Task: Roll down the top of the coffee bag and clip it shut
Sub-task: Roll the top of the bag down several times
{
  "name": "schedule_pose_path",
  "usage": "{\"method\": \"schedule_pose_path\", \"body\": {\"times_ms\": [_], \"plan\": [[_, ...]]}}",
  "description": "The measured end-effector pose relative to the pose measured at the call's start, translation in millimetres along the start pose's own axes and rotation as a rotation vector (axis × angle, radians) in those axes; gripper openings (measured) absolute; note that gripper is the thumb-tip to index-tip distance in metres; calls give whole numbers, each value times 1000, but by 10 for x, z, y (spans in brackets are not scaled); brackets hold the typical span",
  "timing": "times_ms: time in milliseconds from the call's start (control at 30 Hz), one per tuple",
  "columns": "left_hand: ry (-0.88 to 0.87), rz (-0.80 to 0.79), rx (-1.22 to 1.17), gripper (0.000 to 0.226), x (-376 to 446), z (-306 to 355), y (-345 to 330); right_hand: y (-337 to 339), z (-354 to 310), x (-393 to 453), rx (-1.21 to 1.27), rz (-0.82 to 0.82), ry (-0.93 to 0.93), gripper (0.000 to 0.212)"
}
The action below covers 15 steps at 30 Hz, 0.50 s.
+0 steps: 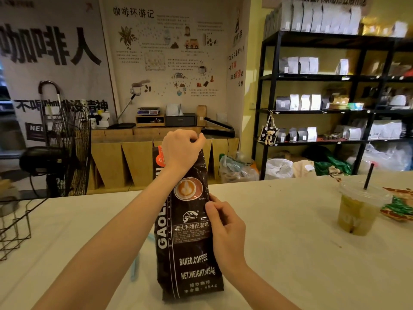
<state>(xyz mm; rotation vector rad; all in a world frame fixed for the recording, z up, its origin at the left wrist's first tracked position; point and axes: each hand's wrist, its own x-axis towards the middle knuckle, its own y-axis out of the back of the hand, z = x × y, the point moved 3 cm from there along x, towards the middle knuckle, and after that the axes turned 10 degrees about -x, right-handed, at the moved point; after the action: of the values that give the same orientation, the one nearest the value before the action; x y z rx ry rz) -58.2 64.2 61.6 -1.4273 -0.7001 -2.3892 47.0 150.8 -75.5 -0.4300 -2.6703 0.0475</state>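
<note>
A tall dark brown coffee bag [190,260] with white lettering and a latte picture stands upright on the pale table [290,242], near its front edge. My left hand [181,151] is closed over the bag's top edge, with the fingers curled down behind it. My right hand [225,231] pinches the bag's right side about halfway up, thumb on the front. A pale blue strip [134,268], possibly a clip, lies flat on the table just left of the bag, partly hidden by my left forearm.
An iced drink [357,211] in a plastic cup with a black straw stands at the right, beside snack packets [400,206]. A black wire basket [15,224] sits at the table's left edge. Beyond are a floor fan [64,151], a wooden counter and shelves of bags.
</note>
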Motion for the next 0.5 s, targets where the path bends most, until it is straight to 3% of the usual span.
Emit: {"method": "schedule_pose_path", "body": {"times_ms": [233,300,400,500], "plan": [[98,-158,-338,46,44,24,70,86,-69,32,-47,-59,49,11],[143,-172,-437,45,43,58,119,65,-89,87,-3,-137,-25,19],[108,-214,-389,46,35,136,174,-24,-87,104,33,-247,-128,17],[43,-281,-252,48,55,217,230,-55,-64,89,31,-229,-103,20]]}}
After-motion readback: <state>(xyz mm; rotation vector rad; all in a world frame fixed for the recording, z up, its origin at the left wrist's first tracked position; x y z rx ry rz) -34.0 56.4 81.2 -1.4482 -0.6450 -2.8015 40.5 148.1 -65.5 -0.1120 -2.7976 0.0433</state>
